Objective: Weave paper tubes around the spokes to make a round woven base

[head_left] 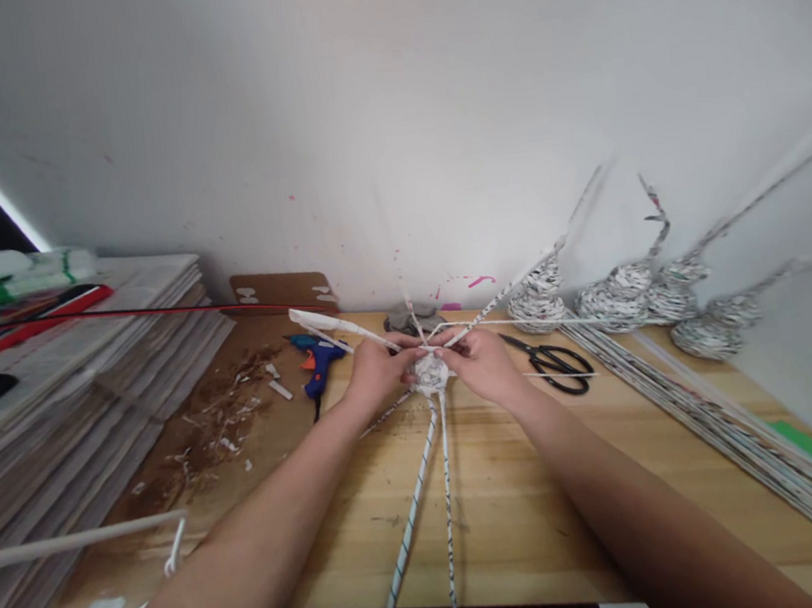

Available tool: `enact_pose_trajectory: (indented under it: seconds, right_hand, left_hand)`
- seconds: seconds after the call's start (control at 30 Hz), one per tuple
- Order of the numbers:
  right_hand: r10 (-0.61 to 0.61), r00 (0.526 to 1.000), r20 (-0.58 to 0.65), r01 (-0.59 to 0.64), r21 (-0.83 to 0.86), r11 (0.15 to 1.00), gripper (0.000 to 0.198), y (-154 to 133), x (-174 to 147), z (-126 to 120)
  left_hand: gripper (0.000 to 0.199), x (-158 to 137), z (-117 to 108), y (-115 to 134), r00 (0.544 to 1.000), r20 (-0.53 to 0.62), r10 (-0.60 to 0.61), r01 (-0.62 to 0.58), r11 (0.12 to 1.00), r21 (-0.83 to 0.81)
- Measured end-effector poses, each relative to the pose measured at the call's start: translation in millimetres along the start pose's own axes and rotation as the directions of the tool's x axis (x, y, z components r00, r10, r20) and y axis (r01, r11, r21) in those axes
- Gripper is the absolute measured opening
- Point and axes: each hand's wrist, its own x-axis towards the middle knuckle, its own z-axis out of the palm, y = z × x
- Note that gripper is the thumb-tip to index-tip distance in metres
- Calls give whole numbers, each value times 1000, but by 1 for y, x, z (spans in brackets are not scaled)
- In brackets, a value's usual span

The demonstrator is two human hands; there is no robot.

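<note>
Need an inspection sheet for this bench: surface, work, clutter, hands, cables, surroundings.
Surface: wooden tabletop, brown sheet at left.
Work: woven paper piece, paper tubes radiating from it.
Clutter: paper scraps, blue glue gun, black-handled scissors.
Hands: left hand and right hand hold the woven paper piece from either side.
Cables: black cord at glue gun's handle; far end not visible.
Surroundings: stained white wall, newspaper stack left; four coiled-paper pieces, tube bundle right.

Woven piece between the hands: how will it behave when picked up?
The woven piece is probably light: it looks like rolled paper. Its long strands seem fairly stiff, sticking out nearly straight. Their wide spread could make it snag.
</note>
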Motion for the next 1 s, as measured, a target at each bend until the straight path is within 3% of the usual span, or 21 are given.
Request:
enact_pose_trajectory:
  seconds: [0.2,0.37,0.63,0.8,1.0]
  right_hand:
    - [-15,1000,5,15,-66,998,16,-5,-1,-1]
    - [44,999,21,-44,-6,999,17,-5,-1,-3]
    - [33,996,-89,-30,33,999,12,-3,-2,3]
    - [119,983,-141,-123,-20,992,11,2,0,3]
    - [97,994,-42,-89,156,984,16,-2,0,3]
  left_hand:
    - [14,-2,2,1,999,3,38,-39,997,69]
    - [13,-3,4,2,1000,-6,2,-2,1000,23]
    - [18,1,4,-3,999,35,-36,39,994,-103]
    - [21,1,7,-4,998,-4,-69,67,988,-142]
    - [24,4,6,-11,995,-25,-102,92,964,-250]
